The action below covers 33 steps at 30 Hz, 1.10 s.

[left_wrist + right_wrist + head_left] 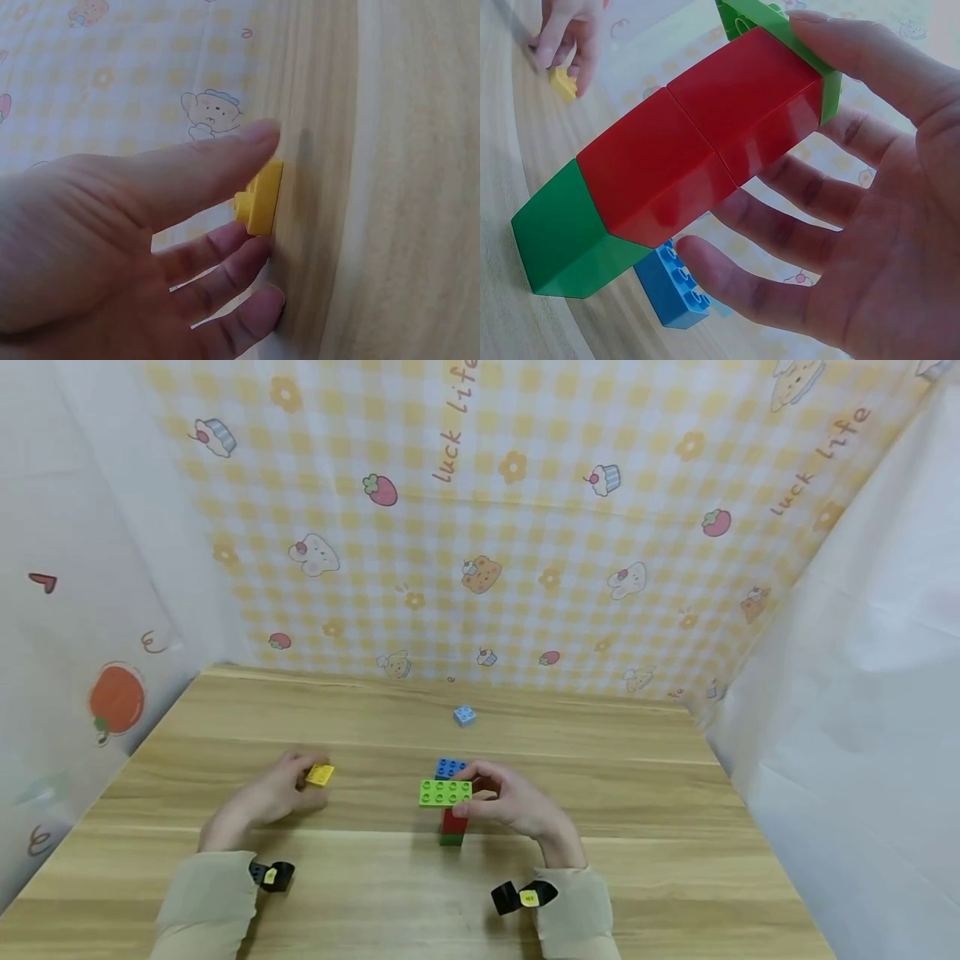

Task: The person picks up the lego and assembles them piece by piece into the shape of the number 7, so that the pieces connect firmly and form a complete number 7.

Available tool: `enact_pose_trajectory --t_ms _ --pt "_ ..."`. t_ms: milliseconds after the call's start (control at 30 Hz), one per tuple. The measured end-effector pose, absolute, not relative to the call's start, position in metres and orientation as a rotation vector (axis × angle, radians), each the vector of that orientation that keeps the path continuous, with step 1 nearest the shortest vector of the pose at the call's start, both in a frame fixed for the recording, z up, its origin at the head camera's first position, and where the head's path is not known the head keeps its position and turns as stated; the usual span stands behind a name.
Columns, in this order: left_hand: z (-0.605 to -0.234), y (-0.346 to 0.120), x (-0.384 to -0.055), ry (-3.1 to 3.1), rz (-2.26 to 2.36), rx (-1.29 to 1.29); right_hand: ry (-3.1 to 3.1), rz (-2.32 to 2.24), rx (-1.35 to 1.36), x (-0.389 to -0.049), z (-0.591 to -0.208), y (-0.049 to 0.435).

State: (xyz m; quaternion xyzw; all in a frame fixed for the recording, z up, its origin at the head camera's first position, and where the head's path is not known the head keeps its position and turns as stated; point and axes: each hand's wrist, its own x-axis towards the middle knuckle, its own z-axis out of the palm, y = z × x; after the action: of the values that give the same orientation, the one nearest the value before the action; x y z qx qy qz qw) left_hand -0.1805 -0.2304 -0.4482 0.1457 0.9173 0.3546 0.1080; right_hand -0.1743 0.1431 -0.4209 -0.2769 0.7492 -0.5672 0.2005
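Observation:
My left hand [281,789] is low over the table, thumb and fingers about a small flat yellow brick [320,775]. The left wrist view shows that brick's studs [241,206] between the thumb and fingertips. My right hand [517,806] pinches a light green eight-stud brick [438,793] at its right end. That brick tops an upright stack: two red bricks [697,127] above a dark green brick [570,232] on the table. Behind the stack lies a blue brick [450,767], partly hidden by the light green one and the fingers.
A small light blue brick [465,716] lies farther back on the wooden table [360,893]. A yellow checked cloth [450,527] hangs along the back edge, with pale sheets at the left and right sides.

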Motion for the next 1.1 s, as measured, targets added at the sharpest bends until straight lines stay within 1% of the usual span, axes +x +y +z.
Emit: enact_pose_trajectory --t_ms 400,567,700,933,1100 --pt "-0.452 -0.222 -0.184 2.727 1.030 0.331 2.120 -1.573 -0.789 -0.172 -0.416 0.141" --pt "-0.452 -0.218 -0.183 2.754 0.995 0.387 2.120 -1.556 -0.807 -0.173 -0.417 0.141" --pt "-0.450 -0.216 -0.182 2.713 1.068 0.426 2.113 -1.559 -0.795 -0.173 -0.418 0.142" --pt "-0.437 -0.209 -0.181 2.649 1.102 0.439 2.122 -1.551 -0.760 -0.172 -0.417 0.143" --pt "-0.427 -0.201 -0.179 2.600 1.154 0.531 2.097 -1.564 -0.762 -0.172 -0.419 0.142"
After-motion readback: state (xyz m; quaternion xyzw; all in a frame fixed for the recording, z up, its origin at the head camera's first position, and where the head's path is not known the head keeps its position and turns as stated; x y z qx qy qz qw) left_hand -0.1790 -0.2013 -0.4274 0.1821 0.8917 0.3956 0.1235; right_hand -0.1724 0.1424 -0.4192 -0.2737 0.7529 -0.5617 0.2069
